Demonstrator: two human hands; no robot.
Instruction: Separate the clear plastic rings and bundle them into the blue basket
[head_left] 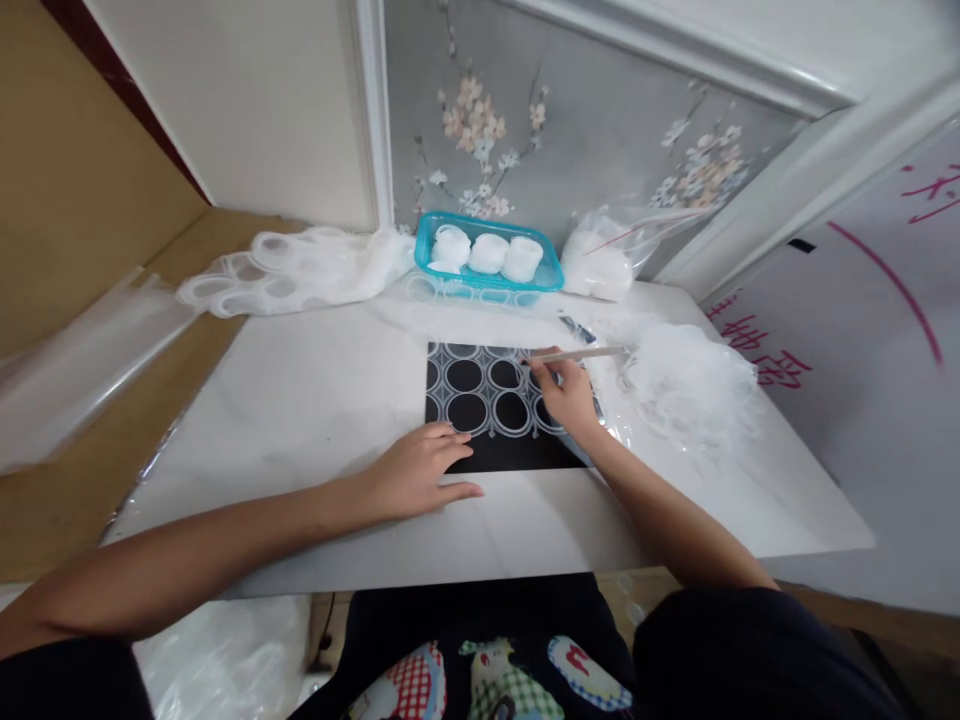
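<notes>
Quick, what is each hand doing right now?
Left hand: open, fingertips at the edge of the black sheet.
Right hand: closed on a thin stick-like tool.

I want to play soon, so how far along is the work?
Maybe done: the white rounds, as they sit in the blue box. In hand: the right hand holds a thin tool at the ring sheet on the black mat; the left hand rests at the mat's edge. Probably left: the ring sheet, whose rings look joined. I can't tell how many sheets remain.
</notes>
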